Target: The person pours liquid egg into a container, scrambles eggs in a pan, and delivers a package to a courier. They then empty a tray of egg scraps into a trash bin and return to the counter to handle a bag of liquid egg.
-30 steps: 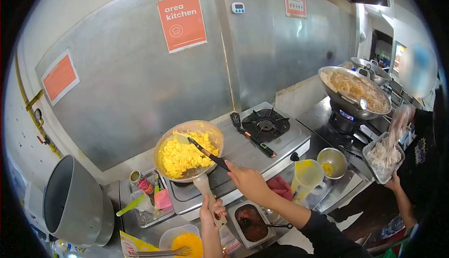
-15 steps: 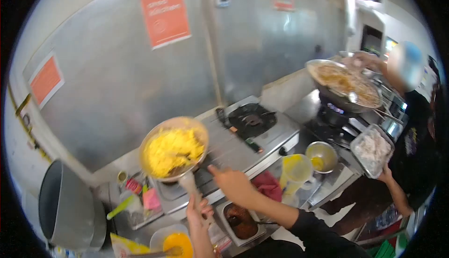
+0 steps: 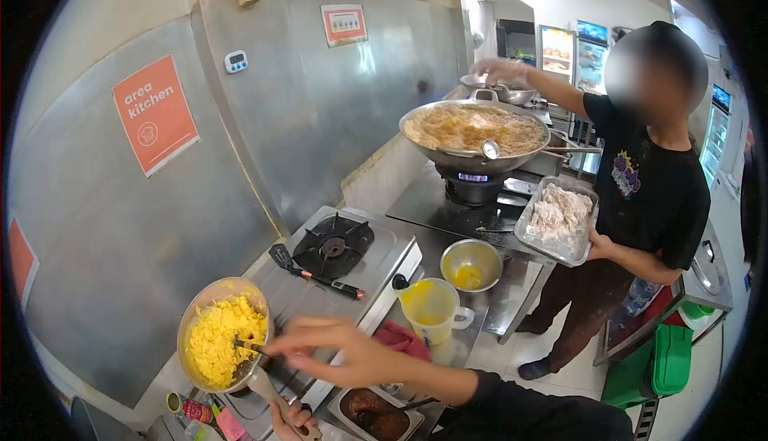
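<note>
You appear to be at the turning step: scrambled egg (image 3: 212, 337) is heaped in the pan (image 3: 226, 287), which lies beyond and to the left of your left grip (image 3: 293, 419). That grip has its fingers wrapped around the pan handle (image 3: 264, 385). Your right grip (image 3: 340, 353) hangs to the right of the pan, blurred, its fingers stretched toward the utensil (image 3: 250, 346); I cannot tell whether they pinch it or only lie over it.

As I judge it, the next move calls for a sure hold on that utensil and a sweep beneath the egg, with your left grip steadying the pan.

From your left grip, the pan handle points away and leftward, its long axis slanting up to the pan's near edge. The utensil runs flatter across your view, from your right fingertips leftward and slightly away; its working end is hidden in the egg. Beyond your right grip, a black turner (image 3: 320, 279) lies beside the burner (image 3: 334, 247). Dark red sauce (image 3: 376, 415) sits to the right of your left grip.
</note>
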`<state>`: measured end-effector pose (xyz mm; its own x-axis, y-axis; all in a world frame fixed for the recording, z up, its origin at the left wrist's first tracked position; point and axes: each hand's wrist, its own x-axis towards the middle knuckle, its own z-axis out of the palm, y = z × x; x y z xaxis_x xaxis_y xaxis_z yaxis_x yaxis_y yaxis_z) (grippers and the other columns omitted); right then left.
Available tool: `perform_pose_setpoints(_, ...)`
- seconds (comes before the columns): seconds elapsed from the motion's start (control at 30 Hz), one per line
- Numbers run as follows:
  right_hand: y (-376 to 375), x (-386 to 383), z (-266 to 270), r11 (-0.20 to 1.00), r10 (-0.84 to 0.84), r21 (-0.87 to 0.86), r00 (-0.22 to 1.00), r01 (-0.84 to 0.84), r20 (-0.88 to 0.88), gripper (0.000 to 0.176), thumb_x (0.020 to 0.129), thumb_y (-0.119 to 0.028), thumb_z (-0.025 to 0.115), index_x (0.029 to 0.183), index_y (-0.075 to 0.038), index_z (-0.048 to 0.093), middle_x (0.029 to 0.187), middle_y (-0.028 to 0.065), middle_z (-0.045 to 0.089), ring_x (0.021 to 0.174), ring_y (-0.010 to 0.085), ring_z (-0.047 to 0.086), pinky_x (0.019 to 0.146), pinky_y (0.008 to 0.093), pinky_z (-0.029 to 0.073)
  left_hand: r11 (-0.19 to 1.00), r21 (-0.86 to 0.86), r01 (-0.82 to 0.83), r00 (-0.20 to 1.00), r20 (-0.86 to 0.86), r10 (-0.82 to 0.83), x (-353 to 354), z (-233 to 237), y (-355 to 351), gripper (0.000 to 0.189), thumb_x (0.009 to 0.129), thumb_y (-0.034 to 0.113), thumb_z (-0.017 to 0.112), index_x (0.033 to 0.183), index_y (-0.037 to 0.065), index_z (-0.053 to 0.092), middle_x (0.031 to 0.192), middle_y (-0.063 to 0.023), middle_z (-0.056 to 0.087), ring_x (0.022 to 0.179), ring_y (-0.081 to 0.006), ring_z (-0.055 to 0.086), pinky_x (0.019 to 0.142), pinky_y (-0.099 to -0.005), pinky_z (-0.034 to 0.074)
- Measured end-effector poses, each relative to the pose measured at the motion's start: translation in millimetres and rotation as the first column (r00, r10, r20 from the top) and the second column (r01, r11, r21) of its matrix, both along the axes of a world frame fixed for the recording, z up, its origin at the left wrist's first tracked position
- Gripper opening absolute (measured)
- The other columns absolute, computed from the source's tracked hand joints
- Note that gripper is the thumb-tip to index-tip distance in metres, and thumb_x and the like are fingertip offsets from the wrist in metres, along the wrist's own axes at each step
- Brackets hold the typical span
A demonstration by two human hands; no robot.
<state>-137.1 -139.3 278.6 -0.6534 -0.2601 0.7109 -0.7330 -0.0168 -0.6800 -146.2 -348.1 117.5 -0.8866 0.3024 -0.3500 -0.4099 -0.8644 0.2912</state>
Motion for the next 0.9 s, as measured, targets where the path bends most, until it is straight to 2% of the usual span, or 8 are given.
perform_pose_setpoints(0.07, 44.3, 48.8, 17.3, 0.946, 0.203, -0.256, 0.979, -0.200, -0.014, 0.018, 0.074, -0.009, 0.048, 0.088, 0.000, 0.055, 0.074, 0.0090, 0.057, 0.056, 0.0119, 0.051, 0.050, 0.0237, 0.039, 0.998, -0.062, -0.026, 0.999, 0.025, 0.028, 4.0, 10.0, 8.6, 0.042, 0.082, 0.043, 0.028, 0.054, 0.012, 0.026, 0.042, 0.0014, 0.020, 0.032, -0.0094, 0.009, 0.030, -0.0228, 0.009)
perform_pose_setpoints(0.17, 68.5, 78.6, 33.7, 0.733, 0.526, -0.302, 0.790, -0.609, -0.316, 0.007, 0.065, -0.004, 0.050, 0.058, -0.003, 0.050, 0.052, 0.0060, 0.049, 0.042, 0.0152, 0.046, 0.040, 0.0275, 0.035, 0.990, -0.126, -0.060, 0.998, 0.001, 0.060, 6.3, 14.4, 8.3, 0.041, 0.083, 0.042, 0.029, 0.053, 0.013, 0.027, 0.042, 0.0005, 0.024, 0.032, -0.0094, 0.012, 0.029, -0.0227, 0.010)
perform_pose_setpoints(0.2, 67.1, 82.5, 42.1, 0.736, 0.521, -0.306, 0.793, -0.604, -0.315, 0.007, 0.065, -0.004, 0.050, 0.058, -0.003, 0.050, 0.052, 0.0060, 0.049, 0.042, 0.0152, 0.046, 0.040, 0.0275, 0.035, 0.991, -0.102, -0.083, 0.996, 0.004, 0.084, 5.5, 14.0, 9.3, 0.041, 0.083, 0.041, 0.029, 0.054, 0.012, 0.028, 0.043, 0.0003, 0.025, 0.034, -0.0097, 0.016, 0.030, -0.0227, 0.011)
perform_pose_setpoints(0.27, 62.4, 87.1, 52.5, 0.714, 0.548, -0.164, 0.689, -0.681, -0.474, 0.023, 0.076, -0.011, 0.040, 0.088, 0.006, 0.050, 0.059, 0.0092, 0.055, 0.033, 0.0117, 0.042, 0.035, 0.0221, 0.036, 0.991, -0.087, -0.099, 0.995, 0.016, 0.100, 6.4, 12.5, 9.6, 0.040, 0.083, 0.040, 0.030, 0.054, 0.012, 0.029, 0.044, 0.0002, 0.027, 0.035, -0.0101, 0.019, 0.031, -0.0227, 0.013)
perform_pose_setpoints(0.37, 64.9, 90.6, 55.8, 0.661, 0.578, -0.227, 0.678, -0.716, -0.455, 0.021, 0.074, -0.009, 0.039, 0.084, 0.006, 0.051, 0.060, 0.0083, 0.056, 0.029, 0.0103, 0.038, 0.025, 0.0225, 0.022, 0.994, 0.000, -0.113, 0.993, 0.026, 0.113, 8.2, 6.2, 5.0, 0.037, 0.083, 0.039, 0.032, 0.058, 0.011, 0.031, 0.049, -0.0010, 0.031, 0.040, -0.0106, 0.027, 0.034, -0.0226, 0.018)
perform_pose_setpoints(0.43, 70.6, 90.1, 57.8, 0.661, 0.592, -0.222, 0.680, -0.717, -0.433, 0.021, 0.074, -0.008, 0.039, 0.083, 0.006, 0.051, 0.061, 0.0082, 0.056, 0.029, 0.0102, 0.038, 0.026, 0.0221, 0.023, 0.996, 0.090, 0.019, 0.993, -0.122, -0.008, 7.8, -0.5, 2.0, 0.031, 0.083, 0.034, 0.033, 0.067, 0.008, 0.037, 0.051, -0.0019, 0.032, 0.042, -0.0120, 0.030, 0.038, -0.0251, 0.026)
perform_pose_setpoints(0.53, 75.9, 89.2, 59.4, 0.654, 0.633, -0.195, 0.670, -0.731, -0.388, 0.020, 0.073, -0.007, 0.039, 0.083, 0.006, 0.052, 0.064, 0.0083, 0.057, 0.030, 0.0100, 0.039, 0.027, 0.0217, 0.025, 0.993, 0.112, -0.038, 0.987, -0.154, 0.055, 9.9, -1.7, 4.9, 0.033, 0.082, 0.035, 0.034, 0.088, 0.004, 0.044, 0.063, -0.0022, 0.040, 0.045, -0.0101, 0.041, 0.041, -0.0285, 0.042)
perform_pose_setpoints(0.9, 75.5, 86.7, 57.4, 0.673, 0.634, -0.203, 0.697, -0.711, -0.337, 0.022, 0.077, -0.010, 0.038, 0.078, 0.005, 0.055, 0.056, 0.0051, 0.053, 0.031, 0.0093, 0.041, 0.027, 0.0215, 0.026, 0.991, 0.133, -0.019, 0.977, -0.207, 0.047, 12.8, 7.9, 10.7, 0.036, 0.083, 0.034, 0.032, 0.092, 0.001, 0.043, 0.064, -0.0031, 0.039, 0.046, -0.0107, 0.041, 0.044, -0.0288, 0.043)
